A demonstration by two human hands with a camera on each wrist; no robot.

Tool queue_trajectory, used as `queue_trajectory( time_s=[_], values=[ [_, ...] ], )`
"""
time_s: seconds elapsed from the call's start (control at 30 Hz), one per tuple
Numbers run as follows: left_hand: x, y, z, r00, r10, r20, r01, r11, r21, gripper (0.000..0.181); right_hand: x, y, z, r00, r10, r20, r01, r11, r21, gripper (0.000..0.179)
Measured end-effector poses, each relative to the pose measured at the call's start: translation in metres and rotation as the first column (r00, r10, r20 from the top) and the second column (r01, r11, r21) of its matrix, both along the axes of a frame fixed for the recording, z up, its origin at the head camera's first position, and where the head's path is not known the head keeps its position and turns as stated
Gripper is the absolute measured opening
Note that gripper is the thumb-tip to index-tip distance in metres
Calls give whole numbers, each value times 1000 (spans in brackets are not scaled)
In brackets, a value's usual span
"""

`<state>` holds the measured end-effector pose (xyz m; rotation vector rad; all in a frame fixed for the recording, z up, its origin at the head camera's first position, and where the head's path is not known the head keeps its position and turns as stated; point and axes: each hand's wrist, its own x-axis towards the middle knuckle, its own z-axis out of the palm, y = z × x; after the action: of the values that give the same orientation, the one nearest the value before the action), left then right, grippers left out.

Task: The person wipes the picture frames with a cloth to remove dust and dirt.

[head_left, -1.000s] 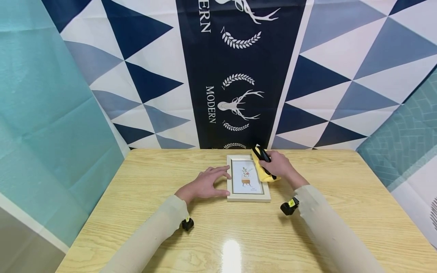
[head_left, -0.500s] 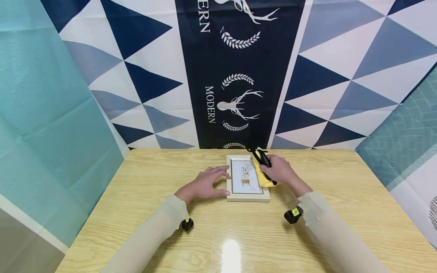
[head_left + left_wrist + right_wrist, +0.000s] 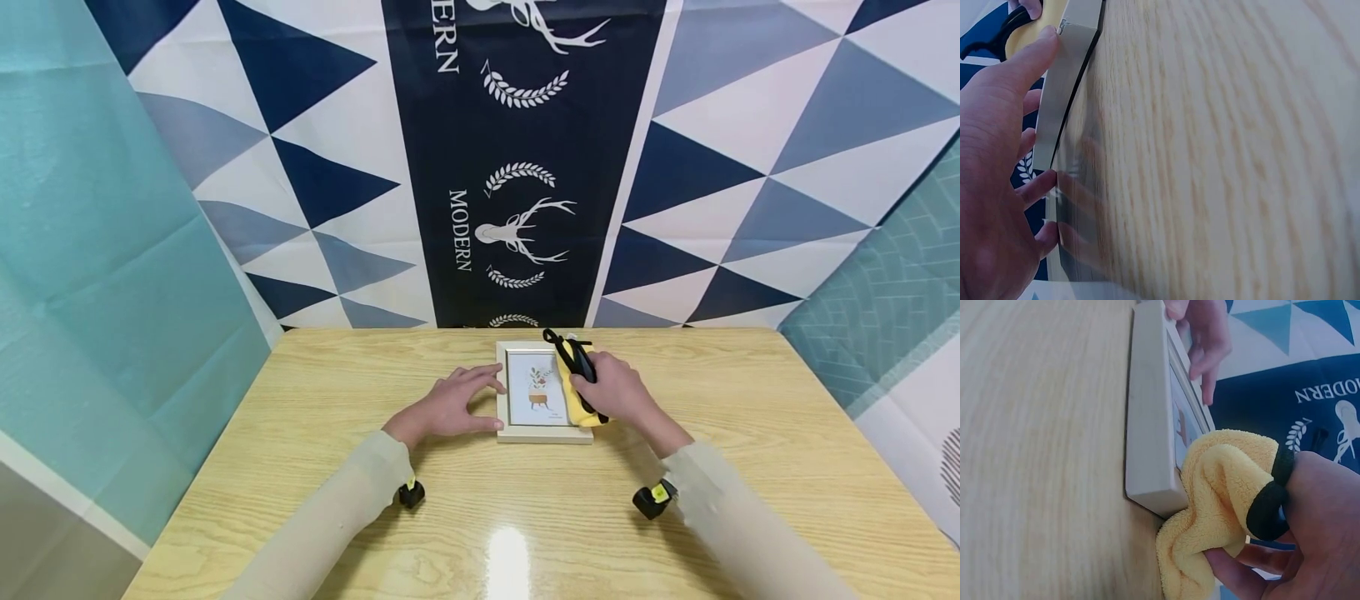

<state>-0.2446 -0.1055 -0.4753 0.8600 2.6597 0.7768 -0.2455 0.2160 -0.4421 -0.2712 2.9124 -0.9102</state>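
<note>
White frame (image 3: 543, 433) flat on wooden table (image 3: 750, 417), left hand (image 3: 450, 406) — fingers straight — bracing its left edge, right hand (image 3: 611, 387) gripping yellow cloth (image 3: 573, 400) — pressed on the frame's right side.

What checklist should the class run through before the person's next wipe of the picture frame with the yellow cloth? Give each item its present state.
1. Picture frame lies flat on the table: ok.
2. Left hand steadies the frame's left edge, fingers against its side: ok.
3. Right hand grips the yellow cloth: ok.
4. Cloth rests on the frame's right side, touching it: ok.
5. Glass free of smears: cannot tell.
6. Table space around the frame free for the stroke: ok.
</note>
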Motion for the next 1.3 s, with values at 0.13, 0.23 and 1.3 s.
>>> queue_trajectory(
  time_s=[0.13, 0.23, 1.3],
  values=[
    [1, 0, 0, 1000, -1, 0, 1, 1000, 2, 55, 9, 0, 0, 1000, 0, -6, 0, 1000, 0, 37],
    [0, 0, -1, 1000, -2, -9, 2, 1000, 6, 55, 17, 0, 2, 1000, 1, -2, -1, 1000, 11, 39],
    [2, 0, 0, 1000, -1, 2, 1, 1000, 2, 56, 9, -1, -1, 999, -16, -30, 15, 999, -32, 38]
  ],
)
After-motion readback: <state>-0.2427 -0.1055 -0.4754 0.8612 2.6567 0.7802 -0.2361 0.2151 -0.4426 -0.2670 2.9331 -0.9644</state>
